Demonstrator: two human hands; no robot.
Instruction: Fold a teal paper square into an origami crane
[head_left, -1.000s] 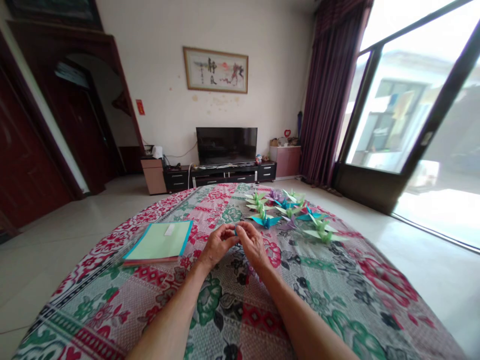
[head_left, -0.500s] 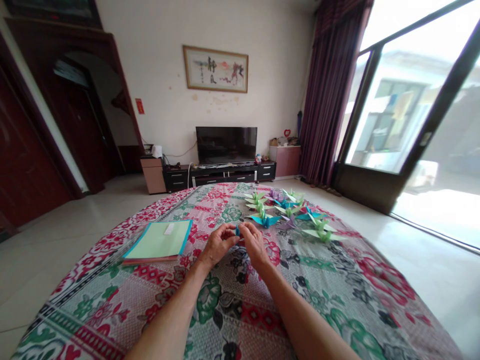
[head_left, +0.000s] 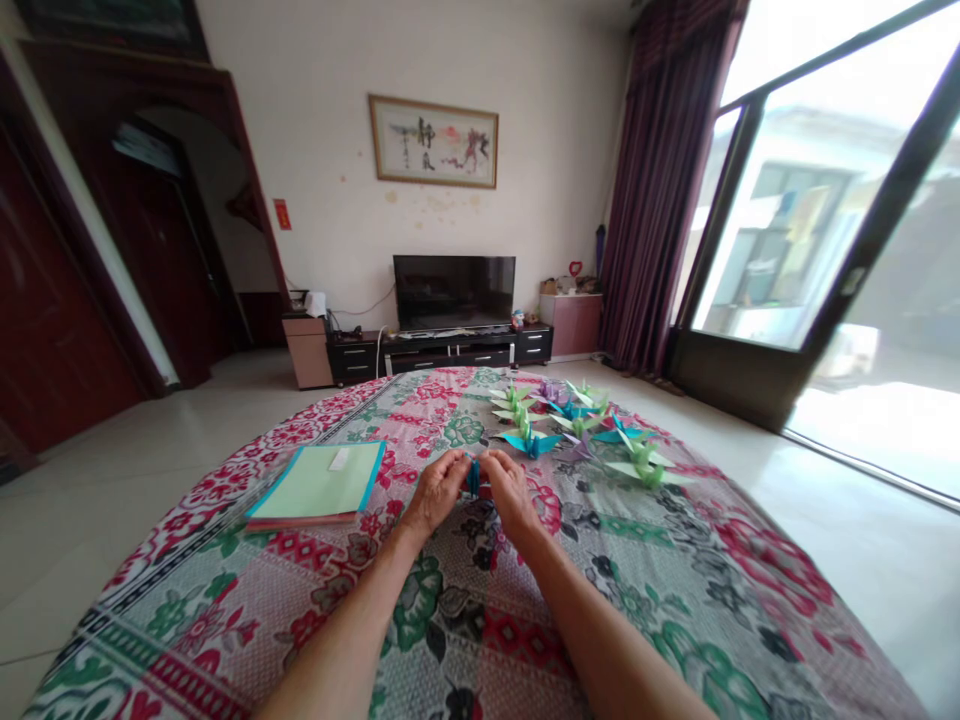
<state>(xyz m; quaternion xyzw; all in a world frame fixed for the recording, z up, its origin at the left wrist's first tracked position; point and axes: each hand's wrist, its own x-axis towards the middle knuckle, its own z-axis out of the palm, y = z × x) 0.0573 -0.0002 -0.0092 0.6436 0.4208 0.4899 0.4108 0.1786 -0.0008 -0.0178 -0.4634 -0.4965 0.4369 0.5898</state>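
My left hand (head_left: 436, 492) and my right hand (head_left: 510, 490) meet over the middle of the round table, fingers curled. Between their fingertips they pinch a small folded piece of blue paper (head_left: 473, 475), most of it hidden by the fingers. Just beyond the hands stands a group of several folded paper cranes (head_left: 574, 425) in blue, green and purple. A stack of coloured paper sheets (head_left: 321, 483), pale green on top, lies to the left of my left hand.
A floral cloth (head_left: 675, 590) in red, green and grey covers the table. Beyond it are a tiled floor, a television (head_left: 454, 291) on a low dark cabinet, a dark wooden doorway at left and large windows with a purple curtain at right.
Both hands have drawn slightly closer together and lower toward the cloth. More of the blue paper now shows between the fingertips.
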